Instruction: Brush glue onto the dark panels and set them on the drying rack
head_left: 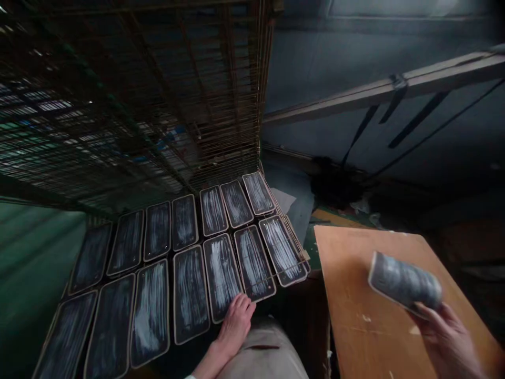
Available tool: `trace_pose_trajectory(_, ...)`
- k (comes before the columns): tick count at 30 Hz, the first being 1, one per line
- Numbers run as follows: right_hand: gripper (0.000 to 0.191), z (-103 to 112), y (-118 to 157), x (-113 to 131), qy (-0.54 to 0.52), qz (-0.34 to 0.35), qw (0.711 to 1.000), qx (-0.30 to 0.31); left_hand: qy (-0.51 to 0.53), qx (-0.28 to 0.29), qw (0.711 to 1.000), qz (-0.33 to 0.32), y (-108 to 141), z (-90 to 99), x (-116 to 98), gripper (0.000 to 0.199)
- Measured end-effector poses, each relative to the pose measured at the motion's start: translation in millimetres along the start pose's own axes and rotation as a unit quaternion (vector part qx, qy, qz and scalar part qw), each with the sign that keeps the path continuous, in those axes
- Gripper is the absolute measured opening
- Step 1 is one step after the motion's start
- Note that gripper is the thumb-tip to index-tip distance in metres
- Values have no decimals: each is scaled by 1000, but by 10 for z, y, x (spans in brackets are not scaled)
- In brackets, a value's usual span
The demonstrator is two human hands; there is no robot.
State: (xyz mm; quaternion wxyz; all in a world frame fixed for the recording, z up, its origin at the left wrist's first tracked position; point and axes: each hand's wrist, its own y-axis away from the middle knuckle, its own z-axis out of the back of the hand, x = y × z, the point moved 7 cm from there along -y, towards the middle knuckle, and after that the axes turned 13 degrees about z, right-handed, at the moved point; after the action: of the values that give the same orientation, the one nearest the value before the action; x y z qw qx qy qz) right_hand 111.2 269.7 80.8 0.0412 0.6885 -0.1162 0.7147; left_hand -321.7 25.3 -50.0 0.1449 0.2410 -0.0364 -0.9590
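Note:
My right hand [447,331] grips one end of a dark, rounded rectangular panel [404,279] with a pale rim and whitish streaks. Blurred by motion, that panel is held above a brown board. My left hand [238,315] is at the near edge of a wire cage, its fingers curled together by the lower corners of two similar panels. What those fingers close on, wire or panel edge, is hidden. Inside the cage, two rows of streaked panels [191,295] lie side by side, each with a pale rim.
Rusty wire mesh [221,89] rises behind and left of the panels. To the right stands the brown board [355,316] like a tabletop. A dark wall with a pale rail [355,95] and hanging straps is beyond. My lap in light trousers [268,352] is below.

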Motion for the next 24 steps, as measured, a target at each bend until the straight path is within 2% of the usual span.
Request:
trace_pose_trajectory(3, 39, -882, 537, 23, -17, -51, 993, 108, 31, 1, 999, 7, 113, 66, 146, 52)
trace_pose_trajectory(6, 37, -1785, 1122, -55, -51, -59, 971, 224, 54, 7, 998, 34, 223, 129, 332, 52)
trace_pose_trajectory(8, 34, -2270, 1437, -162, -81, -57, 957, 273, 63, 10, 996, 59, 310, 180, 469, 53)
trace_pose_trajectory(11, 30, -2781, 1760, -319, -106, -45, 938, 326, 89, 3, 991, 95, 468, 259, 679, 52)
trace_pose_trajectory(13, 27, -2976, 1894, -384, -110, -42, 931, 344, 136, -10, 984, 113, 567, 301, 797, 48)
trace_pose_trajectory(15, 24, -3085, 1997, -398, -110, -42, 925, 361, 222, -23, 965, 136, 620, 337, 881, 38)
trace_pose_trajectory(16, 24, -3113, 2041, -388, -110, -43, 922, 368, 287, -23, 945, 157, 619, 347, 911, 31)
trace_pose_trajectory(17, 24, -3127, 2081, -370, -110, -45, 920, 373, 366, -11, 912, 183, 596, 343, 926, 27)
trace_pose_trajectory(18, 23, -3127, 2116, -350, -110, -47, 919, 376, 456, 13, 865, 209, 551, 327, 912, 30)
trace_pose_trajectory(20, 22, -3102, 2172, -313, -109, -50, 918, 378, 633, 77, 732, 240, 401, 310, 786, 48)
trace_pose_trajectory(21, 22, -3082, 2191, -302, -108, -50, 918, 378, 702, 101, 664, 235, 298, 340, 690, 54)
trace_pose_trajectory(22, 22, -3060, 2204, -300, -106, -50, 919, 377, 750, 111, 611, 226, 184, 393, 606, 57)
trace_pose_trajectory(23, 22, -3040, 2212, -311, -105, -50, 919, 377, 780, 110, 578, 214, 65, 459, 544, 55)
trace_pose_trajectory(24, 23, -3023, 2214, -335, -104, -51, 919, 376, 795, 99, 563, 204, -52, 520, 509, 50)
